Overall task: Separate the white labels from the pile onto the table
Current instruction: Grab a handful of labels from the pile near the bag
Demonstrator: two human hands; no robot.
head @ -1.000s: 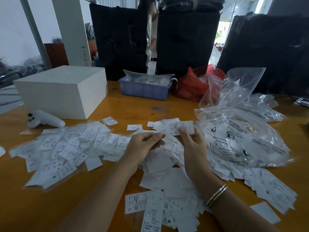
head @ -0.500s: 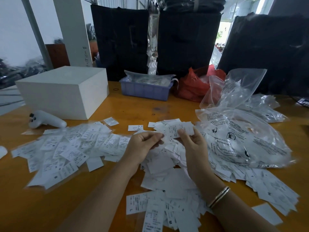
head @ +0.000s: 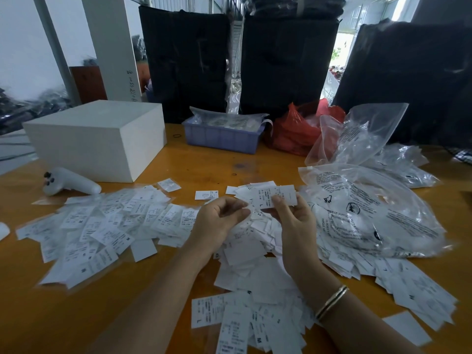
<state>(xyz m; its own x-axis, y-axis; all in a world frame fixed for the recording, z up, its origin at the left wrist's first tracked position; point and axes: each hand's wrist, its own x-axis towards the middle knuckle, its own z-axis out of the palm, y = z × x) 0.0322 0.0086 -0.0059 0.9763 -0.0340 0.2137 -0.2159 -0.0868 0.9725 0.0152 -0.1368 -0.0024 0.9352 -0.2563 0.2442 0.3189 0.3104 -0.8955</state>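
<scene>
Several white labels (head: 274, 198) pinched fanned in right hand (head: 293, 226) above central pile (head: 255, 256) on table (head: 122, 310), apparently for reading sizes; left hand (head: 219, 221) loosely curled beside, grasping nothing evident, likely poised to draw one off toward sorted spread (head: 102, 226) at left.

Bare table (head: 209, 164) is showing in a strip between the labels and the stuff at the back, so that's the open lane for reaching across. The white box (head: 97, 139) and the controller (head: 69, 183) just in front of it are blocking the back left. The blue tray (head: 222, 135) and red bag (head: 293, 131) are crowding the back edge, and the clear bags (head: 370, 200) are piling up on the right. Labels (head: 102, 226) are covering the left and the middle (head: 255, 277). Bare wood is also showing near left (head: 76, 315).
</scene>
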